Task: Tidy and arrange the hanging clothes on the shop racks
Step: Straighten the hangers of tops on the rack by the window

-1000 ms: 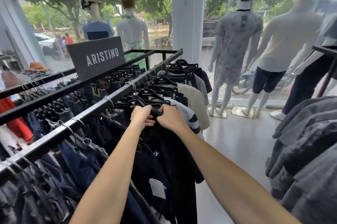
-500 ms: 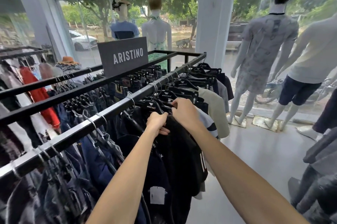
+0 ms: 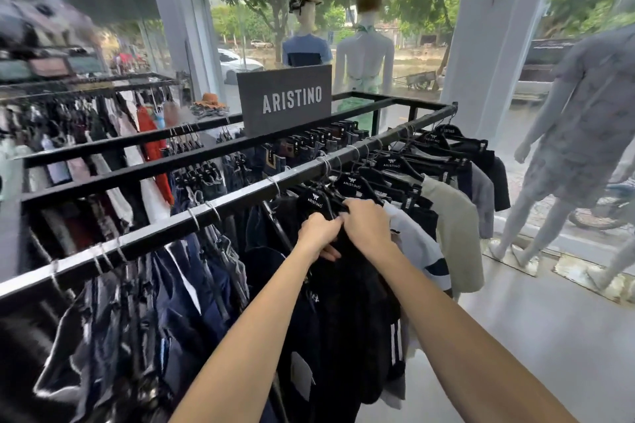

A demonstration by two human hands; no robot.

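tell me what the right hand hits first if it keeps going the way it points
The right hand, gripping the black shirt, would likely meet the ARISTINO hanger first, then the rail; depth unclear.

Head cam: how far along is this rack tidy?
Done-looking: the farther shirts, like the beige shirt, hang evenly spaced along the rail. In hand: the left hand and right hand both grip the black shirt at its top. Left: the navy garments nearer the camera hang bunched and crooked.

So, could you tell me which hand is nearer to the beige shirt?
Right. The right hand grips the black shirt, a white shirt away from the beige shirt; the left hand grips it just beyond, farther off.
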